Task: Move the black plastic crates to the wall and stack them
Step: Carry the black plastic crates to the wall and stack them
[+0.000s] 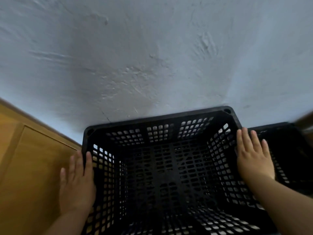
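A black plastic crate (162, 167) with perforated walls and floor fills the lower middle of the view, its far rim right against the grey wall (135, 56). My left hand (77, 184) lies flat against the crate's left rim and side, fingers extended. On the crate's right rim rests my right hand (253, 156), also flat with fingers apart. A second black crate (291, 150) stands just to the right, partly hidden behind my right hand and arm. What lies under the near crate is hidden.
A wooden panelled surface (33, 167) runs along the left side, close to the crate. The rough grey wall fills the upper view. A blurred brown object (304, 124) shows at the right edge.
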Action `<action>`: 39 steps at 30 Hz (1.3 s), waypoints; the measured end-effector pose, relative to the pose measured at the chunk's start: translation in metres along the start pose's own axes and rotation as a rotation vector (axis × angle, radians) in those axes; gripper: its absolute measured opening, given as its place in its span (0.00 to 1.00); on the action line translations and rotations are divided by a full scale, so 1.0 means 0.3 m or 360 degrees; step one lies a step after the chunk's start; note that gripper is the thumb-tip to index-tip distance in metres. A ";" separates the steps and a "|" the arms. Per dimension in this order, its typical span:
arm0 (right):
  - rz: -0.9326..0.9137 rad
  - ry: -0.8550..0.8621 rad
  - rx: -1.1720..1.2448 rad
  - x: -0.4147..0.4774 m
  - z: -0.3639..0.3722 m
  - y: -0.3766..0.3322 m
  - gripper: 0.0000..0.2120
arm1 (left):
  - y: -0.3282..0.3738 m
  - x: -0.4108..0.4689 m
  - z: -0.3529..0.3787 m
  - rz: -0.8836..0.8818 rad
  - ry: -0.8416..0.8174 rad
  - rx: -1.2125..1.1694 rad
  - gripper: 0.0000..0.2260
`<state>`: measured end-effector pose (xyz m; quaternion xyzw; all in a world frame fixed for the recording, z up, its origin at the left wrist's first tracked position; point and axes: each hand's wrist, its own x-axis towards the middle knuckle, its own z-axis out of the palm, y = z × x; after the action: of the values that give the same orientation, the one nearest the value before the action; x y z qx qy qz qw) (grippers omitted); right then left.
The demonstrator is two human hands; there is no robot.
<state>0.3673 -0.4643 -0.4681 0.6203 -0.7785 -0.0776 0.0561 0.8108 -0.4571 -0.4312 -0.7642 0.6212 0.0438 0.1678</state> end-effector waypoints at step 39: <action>0.1987 0.0398 0.0225 -1.657 -0.495 1.430 0.51 | 1.667 -1.390 -0.616 0.2342 0.1001 -0.0482 0.31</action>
<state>0.0954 0.1063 -0.2362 0.0568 -0.9840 0.0941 0.1400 0.2088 -0.2106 -0.2436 -0.1511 0.9697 0.0098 -0.1916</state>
